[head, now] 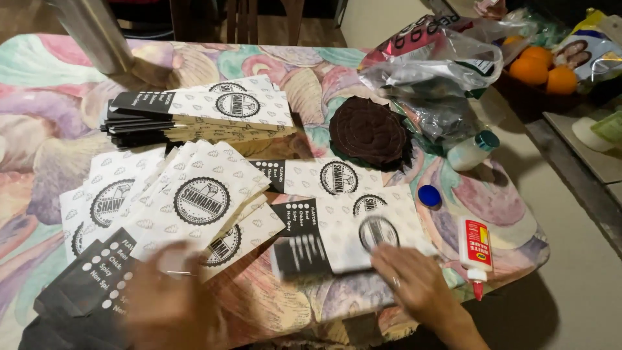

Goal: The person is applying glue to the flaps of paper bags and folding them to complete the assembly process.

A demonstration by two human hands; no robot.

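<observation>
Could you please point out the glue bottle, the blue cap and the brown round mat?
glue bottle [475, 245], head view, on its red label.
blue cap [429, 195], head view, on its top face.
brown mat [368, 131], head view, at its centre.

A flat paper sleeve [350, 245], white with a small leaf pattern, a round black emblem and a black end panel with white print, lies blurred on the tablecloth at about five o'clock. Its long axis runs nine to three, black end at nine. At eight o'clock, a fanned stack of matching sleeves [162, 207] overlaps loosely.
</observation>
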